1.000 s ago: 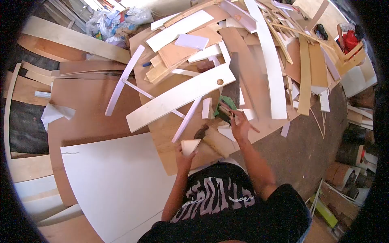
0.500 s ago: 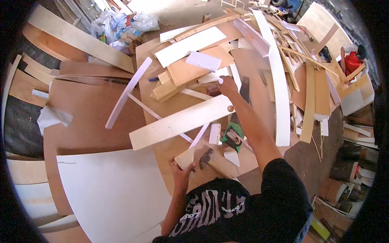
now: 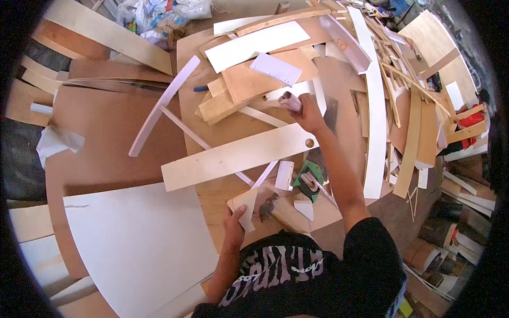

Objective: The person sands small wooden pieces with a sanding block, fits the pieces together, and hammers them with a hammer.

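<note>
- Fingers of the right hand (image 3: 309,111) wrap a brownish roll (image 3: 289,101).
- Left hand (image 3: 233,224) grips a wood block (image 3: 247,203), near-left of the roll.

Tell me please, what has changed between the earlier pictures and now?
The right hand moved forward, away from the green-and-black item, and took hold of the reddish piece. The left hand still holds a pale wooden block; the long board with the hole stayed in place.
</note>
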Demonstrator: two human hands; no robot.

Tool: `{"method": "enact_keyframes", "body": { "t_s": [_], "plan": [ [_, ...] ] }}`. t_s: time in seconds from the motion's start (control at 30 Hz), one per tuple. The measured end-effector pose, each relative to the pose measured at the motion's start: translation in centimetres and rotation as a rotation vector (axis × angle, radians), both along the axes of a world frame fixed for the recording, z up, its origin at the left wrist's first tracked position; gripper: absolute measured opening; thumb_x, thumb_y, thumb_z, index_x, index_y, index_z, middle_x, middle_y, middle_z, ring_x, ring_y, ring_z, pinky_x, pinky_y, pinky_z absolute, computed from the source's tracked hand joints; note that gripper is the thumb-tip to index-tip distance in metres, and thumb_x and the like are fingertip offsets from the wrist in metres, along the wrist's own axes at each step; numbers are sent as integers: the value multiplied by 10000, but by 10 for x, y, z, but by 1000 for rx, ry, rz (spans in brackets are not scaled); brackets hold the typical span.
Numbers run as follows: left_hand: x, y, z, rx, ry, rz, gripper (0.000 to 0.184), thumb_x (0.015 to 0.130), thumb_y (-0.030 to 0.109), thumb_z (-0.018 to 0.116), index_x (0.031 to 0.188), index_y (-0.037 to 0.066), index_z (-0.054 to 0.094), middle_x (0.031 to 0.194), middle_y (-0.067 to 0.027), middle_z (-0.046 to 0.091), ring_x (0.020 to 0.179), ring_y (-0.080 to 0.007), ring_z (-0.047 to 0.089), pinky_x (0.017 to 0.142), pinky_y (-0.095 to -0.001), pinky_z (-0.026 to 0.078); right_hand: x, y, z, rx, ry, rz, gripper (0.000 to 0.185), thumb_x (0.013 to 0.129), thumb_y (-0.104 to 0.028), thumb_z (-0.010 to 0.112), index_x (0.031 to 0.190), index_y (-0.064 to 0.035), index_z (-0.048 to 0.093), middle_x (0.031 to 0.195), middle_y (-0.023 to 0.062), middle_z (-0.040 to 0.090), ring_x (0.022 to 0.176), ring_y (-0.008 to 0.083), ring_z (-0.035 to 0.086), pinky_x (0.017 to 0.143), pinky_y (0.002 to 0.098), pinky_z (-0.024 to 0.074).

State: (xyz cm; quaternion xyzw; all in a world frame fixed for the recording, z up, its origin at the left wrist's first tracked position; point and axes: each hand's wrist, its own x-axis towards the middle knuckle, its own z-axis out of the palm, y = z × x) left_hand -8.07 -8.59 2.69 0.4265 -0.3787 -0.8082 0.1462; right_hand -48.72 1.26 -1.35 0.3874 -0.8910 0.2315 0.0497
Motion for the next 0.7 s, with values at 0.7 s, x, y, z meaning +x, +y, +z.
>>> {"method": "enact_keyframes", "body": {
  "t_s": [0.7],
  "plan": [
    [44, 62, 104, -119, -69, 71, 400, 995, 346, 614, 1200, 31, 477, 1033, -64, 618, 912, -152, 625, 794, -295, 543, 354, 95, 98, -860, -1127, 217, 675, 885, -247, 711, 1399, -5, 348, 1227, 132, 493, 1122, 259, 538, 989, 409, 437]
  ]
}}
